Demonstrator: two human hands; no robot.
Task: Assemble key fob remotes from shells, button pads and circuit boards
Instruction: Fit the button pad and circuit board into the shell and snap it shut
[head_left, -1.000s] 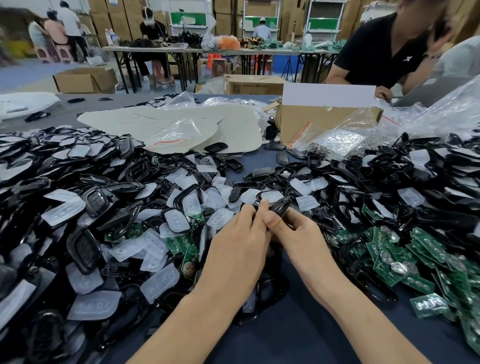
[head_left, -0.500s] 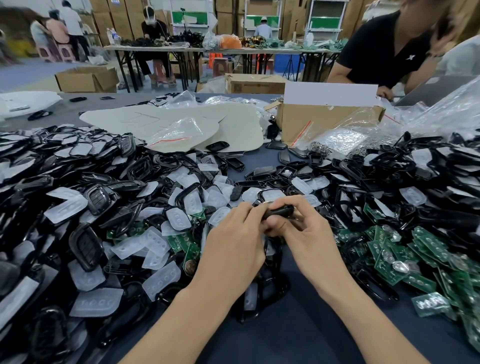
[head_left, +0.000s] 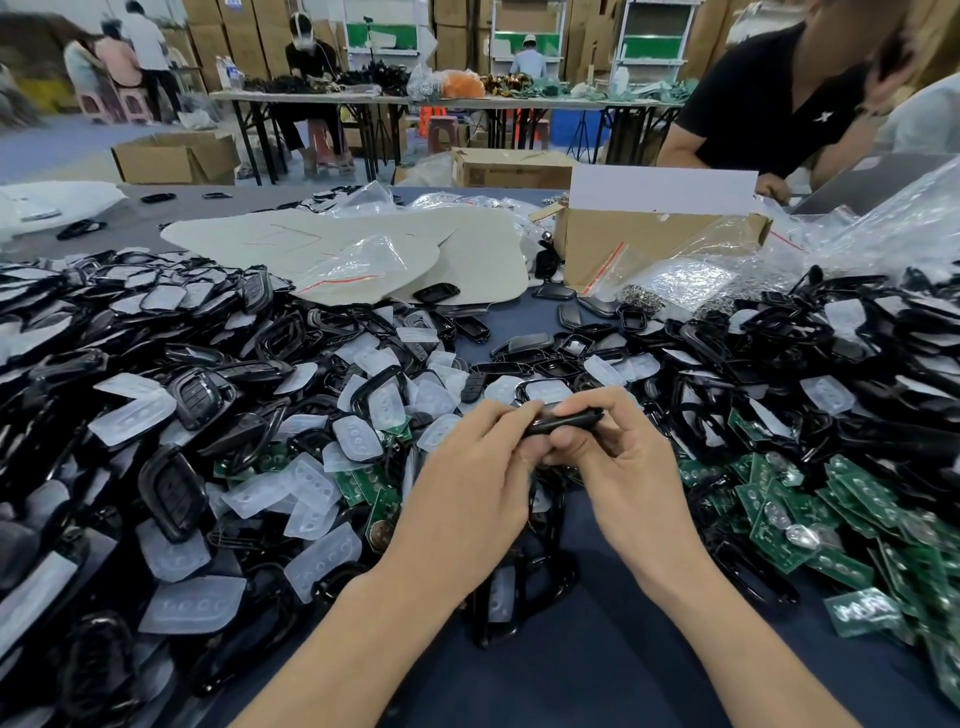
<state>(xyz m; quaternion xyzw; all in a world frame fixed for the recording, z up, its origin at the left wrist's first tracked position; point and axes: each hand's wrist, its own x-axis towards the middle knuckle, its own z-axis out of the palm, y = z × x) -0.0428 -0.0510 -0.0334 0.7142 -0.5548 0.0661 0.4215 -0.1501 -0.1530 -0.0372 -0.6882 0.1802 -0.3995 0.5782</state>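
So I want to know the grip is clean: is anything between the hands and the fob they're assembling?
Nothing visible. The left hand and right hand both pinch the black key fob directly, fingertips on it, held edge-on above the piles of parts.

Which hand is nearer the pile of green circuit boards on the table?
Right. The right hand is just beside the green circuit boards; the left hand lies farther away, beyond it.

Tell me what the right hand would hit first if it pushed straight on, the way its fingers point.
The right hand points left, toward the left hand. Both already pinch the black fob between them, so it would press the fob into the left fingers at once. Depth is hard to judge.
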